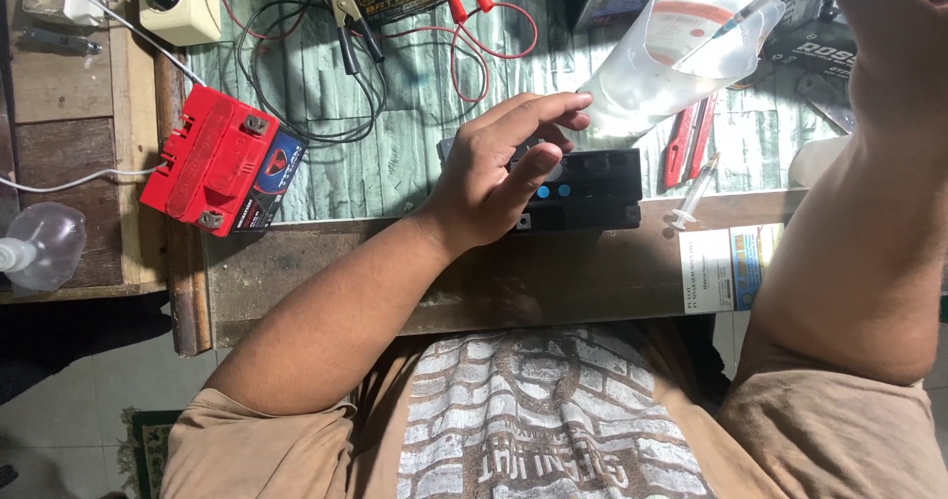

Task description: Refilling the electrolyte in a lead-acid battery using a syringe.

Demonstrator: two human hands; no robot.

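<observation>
Down at the table point(395, 262) edge, the left hand point(494, 178) lies flat on a black battery point(592, 191), fingers point(538, 114) spread and loose, apparently steadying it. The right hand point(894, 25) is raised at the frame's corner by a clear jug point(662, 65) and a thin tube point(750, 10); whether its fingers are closed cannot be told. A red battery point(212, 158) sits well apart to the left.

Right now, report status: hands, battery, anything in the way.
Left hand flat on black battery. Right hand raised, syringe tip in clear pouch. Pouch stands right behind battery.
</observation>
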